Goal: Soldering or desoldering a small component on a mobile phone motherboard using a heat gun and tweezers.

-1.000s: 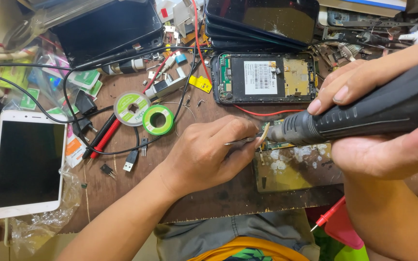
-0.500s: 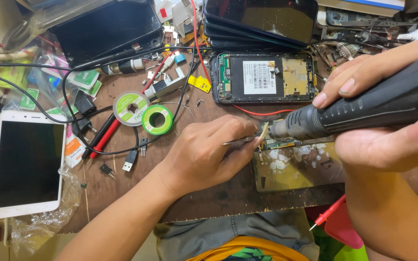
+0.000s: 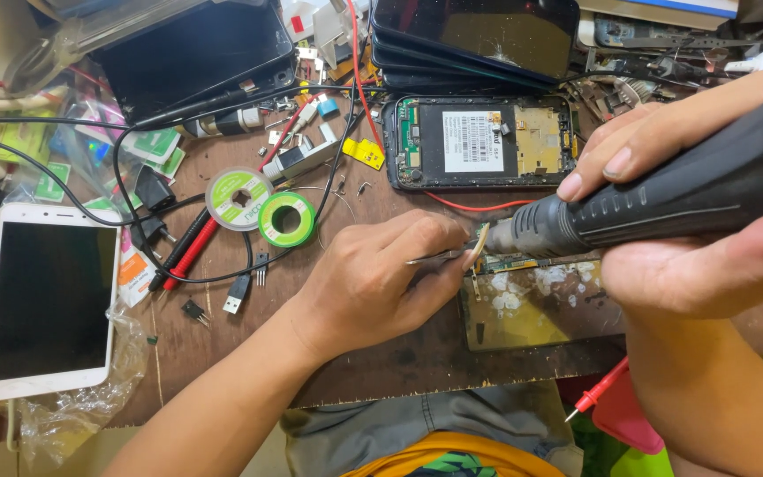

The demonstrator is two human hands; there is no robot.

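My left hand (image 3: 373, 283) grips metal tweezers (image 3: 439, 257) that pinch a small flat part (image 3: 480, 240) on edge. My right hand (image 3: 691, 238) holds a thick black hot-air handle (image 3: 682, 199), its metal nozzle (image 3: 523, 237) right against the pinched part. Just below lies a stained yellowish work plate (image 3: 532, 309) with a strip of circuit board (image 3: 523, 262) on its top edge. An opened phone (image 3: 479, 141) with its back off and battery showing lies just beyond.
A white phone (image 3: 50, 300) lies face up at the left. Two solder spools (image 3: 262, 208), red and black probes (image 3: 187, 252), black cables, small loose parts and a stack of dark screens (image 3: 479, 40) crowd the wooden bench (image 3: 381, 362). A red probe tip (image 3: 595, 397) hangs off the front edge.
The black handle has crept slightly left, toward the tweezers. The left hand has stayed where it was.
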